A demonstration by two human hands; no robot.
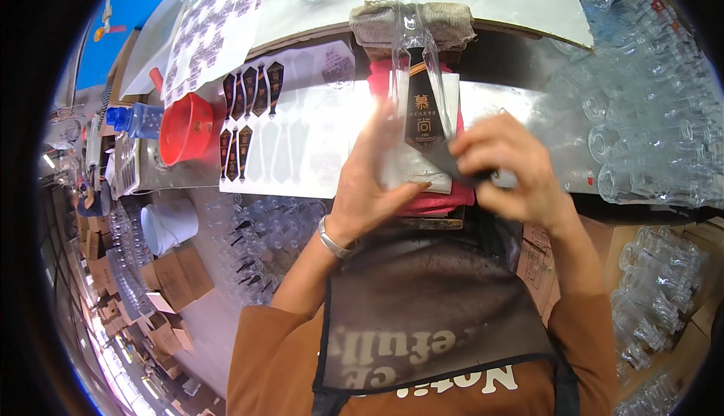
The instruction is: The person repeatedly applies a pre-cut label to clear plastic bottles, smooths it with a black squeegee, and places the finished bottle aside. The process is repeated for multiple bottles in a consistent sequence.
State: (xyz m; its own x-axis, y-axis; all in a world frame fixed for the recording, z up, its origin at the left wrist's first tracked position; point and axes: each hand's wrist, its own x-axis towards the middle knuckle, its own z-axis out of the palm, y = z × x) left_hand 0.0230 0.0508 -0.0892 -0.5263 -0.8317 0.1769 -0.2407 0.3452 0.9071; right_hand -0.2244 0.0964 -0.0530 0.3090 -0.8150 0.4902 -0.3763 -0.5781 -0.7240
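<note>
A clear glass bottle [440, 76] lies with its neck pointing away from me, on a white pad [452, 88] over pink cloth [430, 203]. It bears a dark, tie-shaped label [424, 114] with gold print. My left hand [367, 182] is closed around the bottle's left side near its base, thumb across the near end; its fingers are blurred. In my right hand [516, 167] is a dark, flat, curved piece, like a scraper [450, 165], pressed against the label's lower right edge. Its exact kind is hard to make out.
A sheet of dark labels [253, 92] lies at left, beside a red bowl [187, 129] and a blue-capped plastic bottle [139, 119]. A rolled cloth [452, 25] supports the bottle neck. Many glass bottles [641, 129] crowd the right; cartons [181, 273] and a white bucket [170, 225] stand lower left.
</note>
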